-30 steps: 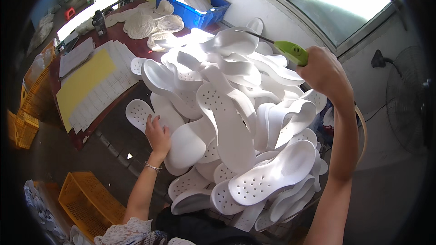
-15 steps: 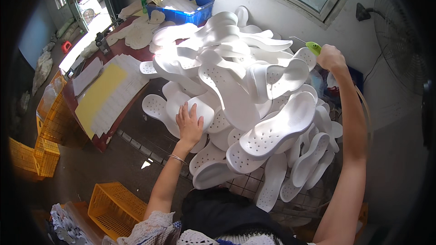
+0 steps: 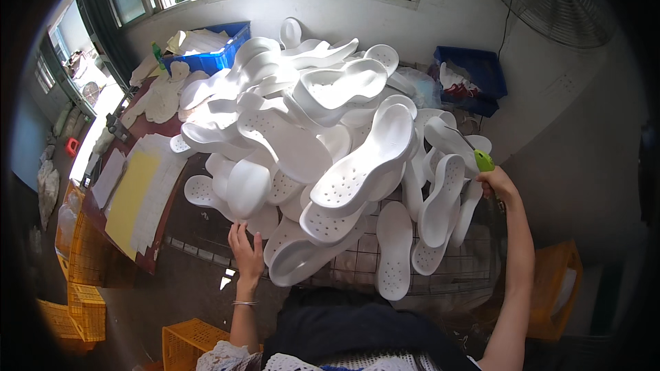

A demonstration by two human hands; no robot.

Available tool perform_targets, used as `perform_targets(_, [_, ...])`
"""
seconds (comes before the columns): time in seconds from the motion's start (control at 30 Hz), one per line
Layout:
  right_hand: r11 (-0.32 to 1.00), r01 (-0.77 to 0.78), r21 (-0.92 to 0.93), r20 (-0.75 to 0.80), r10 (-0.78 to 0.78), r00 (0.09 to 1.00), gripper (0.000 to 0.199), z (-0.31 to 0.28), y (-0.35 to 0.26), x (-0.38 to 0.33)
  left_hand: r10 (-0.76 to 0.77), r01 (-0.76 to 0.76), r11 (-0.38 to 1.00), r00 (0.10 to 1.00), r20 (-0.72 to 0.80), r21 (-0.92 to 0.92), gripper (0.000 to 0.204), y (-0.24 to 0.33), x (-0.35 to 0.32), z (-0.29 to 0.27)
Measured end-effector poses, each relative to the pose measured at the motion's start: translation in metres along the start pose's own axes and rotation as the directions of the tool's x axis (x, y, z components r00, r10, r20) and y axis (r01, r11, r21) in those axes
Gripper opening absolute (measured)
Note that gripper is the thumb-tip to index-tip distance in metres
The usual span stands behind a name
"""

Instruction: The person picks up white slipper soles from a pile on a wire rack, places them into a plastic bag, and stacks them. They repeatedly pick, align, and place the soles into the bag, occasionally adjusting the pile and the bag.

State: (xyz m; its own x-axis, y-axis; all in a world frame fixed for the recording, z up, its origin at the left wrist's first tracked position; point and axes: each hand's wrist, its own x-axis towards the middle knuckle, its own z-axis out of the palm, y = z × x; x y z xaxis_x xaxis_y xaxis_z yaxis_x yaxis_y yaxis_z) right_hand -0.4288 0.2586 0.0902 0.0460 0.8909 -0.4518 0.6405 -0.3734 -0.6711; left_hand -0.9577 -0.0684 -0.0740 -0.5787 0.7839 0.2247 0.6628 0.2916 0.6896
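At the far left, yellow-orange plastic crates (image 3: pixel 86 312) stood on a dark floor. To their right, a dark red table (image 3: pixel 148 261) carried overlapping papers (image 3: pixel 152 192), among them a yellow sheet (image 3: pixel 130 189). Toward the back of the table, near a green bottle (image 3: pixel 157 53), was a blue bin (image 3: pixel 238 40) filled with papers.

Next came the person's left hand (image 3: pixel 247 253), wearing a thin bracelet (image 3: pixel 245 303) at the wrist. Its fingers were apart and slightly bent, held nothing, and pointed up toward the near left edge of a large heap. Whether the fingertips touched the lowest sole there could not be told.

The heap of white soles (image 3: pixel 292 144) filled the middle: curved, foot-shaped pieces, many dotted with small holes at one end, piled at all angles in strong sunlight. Its near side rested on a wire grid (image 3: pixel 361 261).

On the right of the heap, the right hand (image 3: pixel 500 184) had its fingers clamped around the handle of a green-handled tool (image 3: pixel 484 161), whose thin metal rod slanted up and leftward in front of the soles. Behind stood a dark blue bin (image 3: pixel 493 81). Farthest right were a wall fan (image 3: pixel 550 0), high up, and an orange crate (image 3: pixel 553 288), low down.
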Motion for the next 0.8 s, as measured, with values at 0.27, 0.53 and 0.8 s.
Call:
perform_targets(0.27, [0.871, -0.146, 0.468, 0.341, -0.025, 0.940, 0.017, 0.133, -0.053, 0.122, 0.206, -0.205, 0.978, 0.975, 0.078, -0.019, 0.071, 0.075, -0.036, 0.046])
perform_targets(0.53, [0.941, -0.023, 0.339, 0.280, -0.077, 0.957, 0.010, 0.139, -0.076, 0.168, 0.230, -0.219, 0.969, 0.968, 0.095, -0.113, 0.104, 0.104, -0.045, 0.053])
perform_targets(0.8, [0.569, 0.742, -0.355, 0.103, -0.765, 0.636, 0.022, 0.078, -0.095, -0.084, -0.025, -0.010, 0.787, 0.999, -0.047, -0.617, 0.110, 0.141, -0.007, 0.083])
